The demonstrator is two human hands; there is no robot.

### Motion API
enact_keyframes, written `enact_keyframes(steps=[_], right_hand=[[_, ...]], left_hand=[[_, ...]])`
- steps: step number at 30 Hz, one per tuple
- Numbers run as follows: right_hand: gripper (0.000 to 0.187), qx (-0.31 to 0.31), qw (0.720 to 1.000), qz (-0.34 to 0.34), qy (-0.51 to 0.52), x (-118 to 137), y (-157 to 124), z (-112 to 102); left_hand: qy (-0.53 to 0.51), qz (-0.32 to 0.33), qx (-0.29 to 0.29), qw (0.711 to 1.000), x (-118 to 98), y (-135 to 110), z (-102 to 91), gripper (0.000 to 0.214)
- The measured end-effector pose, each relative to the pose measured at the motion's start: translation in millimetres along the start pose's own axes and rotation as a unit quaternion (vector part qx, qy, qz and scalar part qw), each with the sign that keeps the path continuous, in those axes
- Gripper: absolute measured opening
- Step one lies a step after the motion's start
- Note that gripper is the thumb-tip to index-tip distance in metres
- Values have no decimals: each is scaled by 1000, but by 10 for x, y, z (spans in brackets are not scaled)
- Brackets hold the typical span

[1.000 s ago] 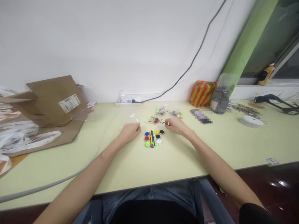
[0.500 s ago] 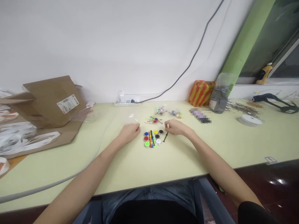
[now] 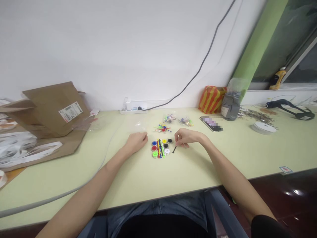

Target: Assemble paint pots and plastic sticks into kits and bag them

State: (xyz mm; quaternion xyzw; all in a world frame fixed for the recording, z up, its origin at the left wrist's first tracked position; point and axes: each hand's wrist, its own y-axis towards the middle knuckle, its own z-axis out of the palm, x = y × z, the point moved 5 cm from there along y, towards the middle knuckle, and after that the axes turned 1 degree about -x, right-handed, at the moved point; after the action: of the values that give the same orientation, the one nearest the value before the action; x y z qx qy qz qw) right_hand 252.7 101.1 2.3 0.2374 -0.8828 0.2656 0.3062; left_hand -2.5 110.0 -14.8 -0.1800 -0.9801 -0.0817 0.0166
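Note:
My left hand (image 3: 136, 142) rests on the table, fingers curled closed, with nothing showing in it. Just right of it lie small round discs on clear bases: a blue disc (image 3: 154, 143), a red disc (image 3: 154, 148), a green disc (image 3: 155, 154), a yellow disc (image 3: 164, 141), black ones (image 3: 166, 145) and a white disc (image 3: 167, 151). A bundle of coloured plastic arrows (image 3: 160, 148) lies lengthwise between them. My right hand (image 3: 186, 137) pinches the upper part of a black plastic arrow (image 3: 174, 150); its lower end sticks out below the fingers.
Behind the discs lie crossed coloured arrows (image 3: 163, 128) and clear bags of similar parts (image 3: 185, 121). A phone (image 3: 212, 123), a striped bag (image 3: 211, 99) and a white spool (image 3: 264, 128) are to the right. A cardboard box (image 3: 53, 110) and grey cable (image 3: 74, 189) occupy the left.
My right hand has moved slightly down along the black arrow, covering more of its upper part. My left hand stays in place, and the view has shifted a little.

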Motion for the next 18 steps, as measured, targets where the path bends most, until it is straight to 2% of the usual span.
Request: enact_keyframes(steps=[7, 18], right_hand=[[4, -14, 1000, -4, -13, 7, 10, -9], [14, -70, 997, -5, -37, 50, 44, 11]], left_hand=[[-8, -5, 4, 1000, -1, -13, -15, 30], [-12, -5, 4, 1000, -4, -12, -19, 30]])
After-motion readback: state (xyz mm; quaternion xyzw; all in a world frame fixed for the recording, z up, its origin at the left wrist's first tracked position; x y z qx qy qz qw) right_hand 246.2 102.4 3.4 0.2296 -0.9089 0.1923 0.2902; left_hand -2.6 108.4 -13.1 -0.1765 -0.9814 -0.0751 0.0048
